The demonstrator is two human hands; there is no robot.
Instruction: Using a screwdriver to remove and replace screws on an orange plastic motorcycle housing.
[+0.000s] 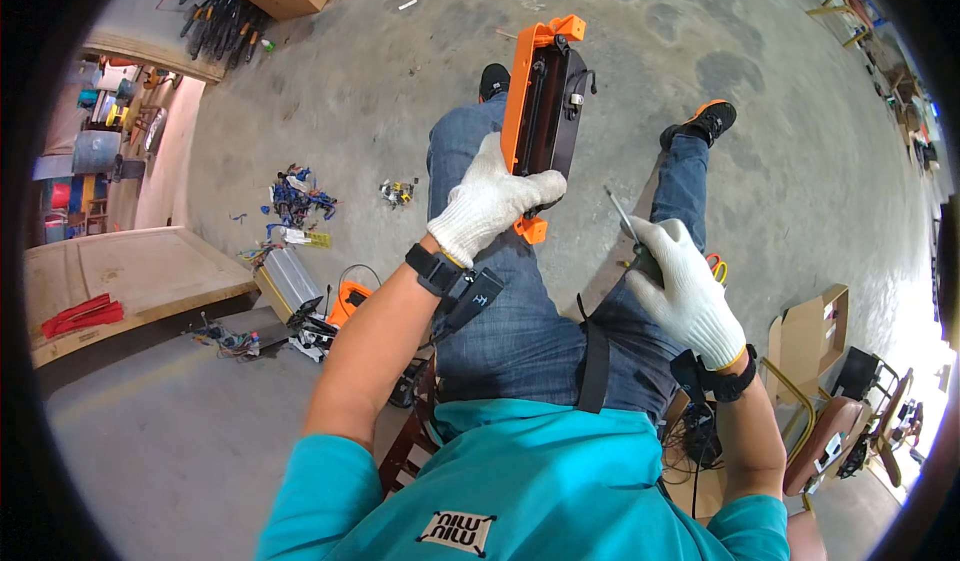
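My left hand (495,196), in a white knit glove, grips the lower end of a long orange and black device (545,101). The device has orange brackets at both ends and stands over my left thigh, its kind not clear. On its right side a short black cable and a small pale metal part show. My right hand (685,286), gloved too, is closed round the dark handle of a screwdriver (620,211). The thin shaft points up and left, apart from the device.
Small blue parts (300,196) and a little pile of bits (398,193) lie on the concrete floor to the left. Nearby are a silver metal case (290,281) and a wooden board (140,271) with red strips. An open cardboard box (800,341) stands at right.
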